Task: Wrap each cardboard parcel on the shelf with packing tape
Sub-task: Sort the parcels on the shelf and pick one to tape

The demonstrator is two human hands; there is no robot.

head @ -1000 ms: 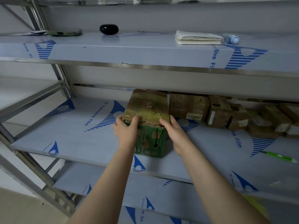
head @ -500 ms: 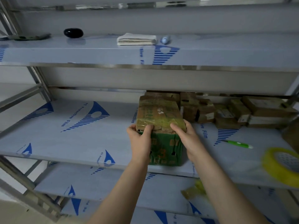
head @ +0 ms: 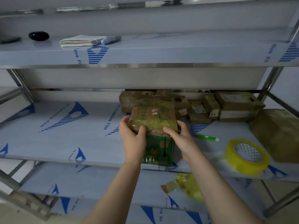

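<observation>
A tape-wrapped cardboard parcel (head: pixel 152 113) with a green printed front face stands on the middle shelf (head: pixel 64 136), near its front edge. My left hand (head: pixel 131 135) grips its near left top corner, thumb on top. My right hand (head: pixel 179 135) grips the near right top corner the same way. A roll of yellowish packing tape (head: pixel 246 156) lies on the shelf to the right. Several more brown parcels (head: pixel 226 105) are stacked at the back right of the same shelf.
A green pen (head: pixel 208 137) lies between the parcel and the tape roll. A large brown wrapped bundle (head: pixel 278 133) sits at far right. Crumpled yellow tape scraps (head: pixel 187 186) lie on the lower shelf. The top shelf holds a black oval object (head: pixel 38 36), a notepad (head: pixel 80 40) and a marker (head: pixel 110 40).
The view has swung to the right, bringing the tape roll and the brown bundle into sight. Both hands keep their grip on the parcel's near top corners.
</observation>
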